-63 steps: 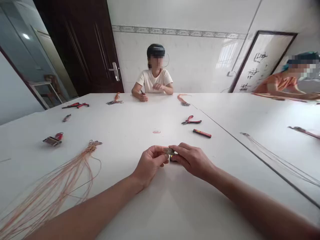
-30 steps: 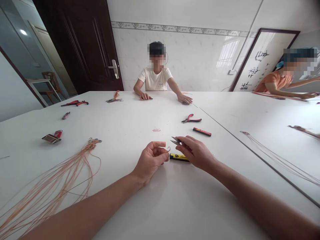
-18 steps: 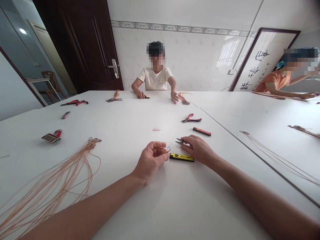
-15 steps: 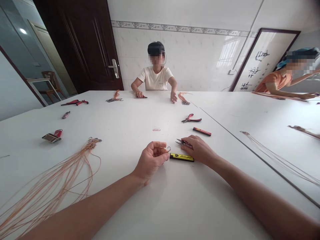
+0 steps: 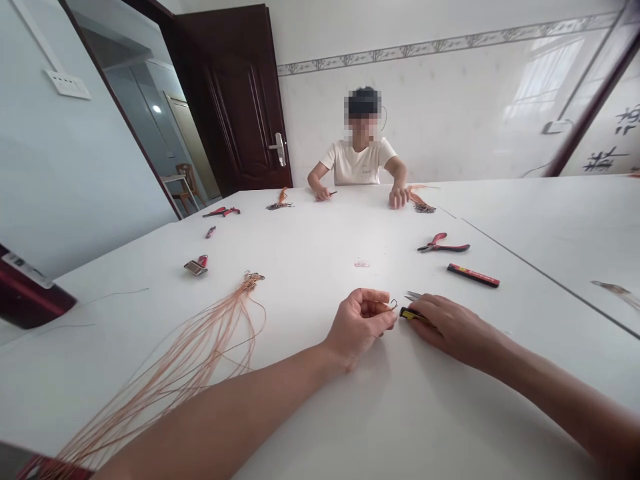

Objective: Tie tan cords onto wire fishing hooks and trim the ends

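Observation:
My left hand (image 5: 356,328) is closed in a pinch on a small fish hook (image 5: 394,305), whose dark bend sticks up past the fingertips. Any line on the hook is mostly hidden by the fingers. Just to the right, my right hand (image 5: 453,323) lies low over the table with its fingers curled on a yellow and black lighter (image 5: 411,314); only the lighter's left end shows. The pointed blades of a pair of thread snips (image 5: 413,295) poke out beyond the same fingers, their handles covered.
Hooks with long orange lines (image 5: 220,327) spread across the table's left. Red-handled pliers (image 5: 443,245) and a red lighter (image 5: 473,275) lie beyond my right hand. A dark red cylinder (image 5: 30,293) stands at far left. Opposite sits a person (image 5: 357,163) beside more hook bundles (image 5: 424,207).
My view has swung left, so everything appears further right. My right hand has shifted from the snips onto the yellow lighter and now covers most of it. My left hand keeps the hook.

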A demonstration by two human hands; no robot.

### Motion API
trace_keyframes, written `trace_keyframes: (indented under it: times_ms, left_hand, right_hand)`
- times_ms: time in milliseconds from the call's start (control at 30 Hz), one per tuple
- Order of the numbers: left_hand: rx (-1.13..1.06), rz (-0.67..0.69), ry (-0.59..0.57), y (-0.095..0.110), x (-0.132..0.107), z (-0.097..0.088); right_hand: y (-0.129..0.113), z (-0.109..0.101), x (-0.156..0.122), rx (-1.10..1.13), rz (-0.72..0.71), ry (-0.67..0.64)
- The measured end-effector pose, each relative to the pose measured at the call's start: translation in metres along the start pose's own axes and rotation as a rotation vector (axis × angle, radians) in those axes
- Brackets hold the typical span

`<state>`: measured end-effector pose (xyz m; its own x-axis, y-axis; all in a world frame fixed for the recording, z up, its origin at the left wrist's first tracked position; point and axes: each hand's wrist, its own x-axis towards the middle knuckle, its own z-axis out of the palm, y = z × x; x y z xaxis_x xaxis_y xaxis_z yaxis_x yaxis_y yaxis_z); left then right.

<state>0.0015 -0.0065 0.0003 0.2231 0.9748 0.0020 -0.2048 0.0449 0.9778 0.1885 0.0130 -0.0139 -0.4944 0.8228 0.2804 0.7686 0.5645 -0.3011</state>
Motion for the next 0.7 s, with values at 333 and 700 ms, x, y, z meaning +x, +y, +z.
trace_keyframes:
  times_ms: [333, 700]
  left_hand:
    - [0.004, -0.016, 0.022, -0.002, 0.001, -0.002]
    - [0.011, -0.032, 0.008, 0.0, 0.001, -0.002]
  right_hand:
    - [-0.018, -0.013, 0.002, 0.288, 0.294, -0.002]
    - [-0.011, -0.008, 0.0, 0.45, 0.358, -0.015]
